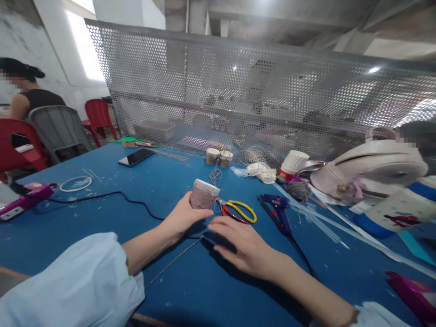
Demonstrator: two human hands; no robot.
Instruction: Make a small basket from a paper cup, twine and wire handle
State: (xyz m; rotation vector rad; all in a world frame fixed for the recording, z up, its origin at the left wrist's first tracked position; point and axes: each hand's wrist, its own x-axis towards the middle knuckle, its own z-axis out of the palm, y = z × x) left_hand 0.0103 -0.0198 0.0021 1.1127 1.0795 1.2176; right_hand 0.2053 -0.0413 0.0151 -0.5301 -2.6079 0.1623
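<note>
My left hand [180,218] is wrapped round a small paper cup [204,195], its side covered in grey-brown cord and its rim white; the cup leans slightly. To its right, my right hand [245,245] hovers over the table with thumb and fingers apart, holding nothing that shows. A thin grey cord [173,260] slants across the tabletop below both hands. Just beyond my right hand lie scissors [242,211] with one yellow and one red handle. A loose bundle of grey cord [215,176] rests behind the cup.
A blue glue gun [281,211] lies on the blue table [102,227] at right. Two wrapped cups [212,156], stacked white cups [294,163], a pale bag [371,168] and a large bottle [402,213] stand farther back. A black cable [126,196] crosses the left side, near a phone [136,157].
</note>
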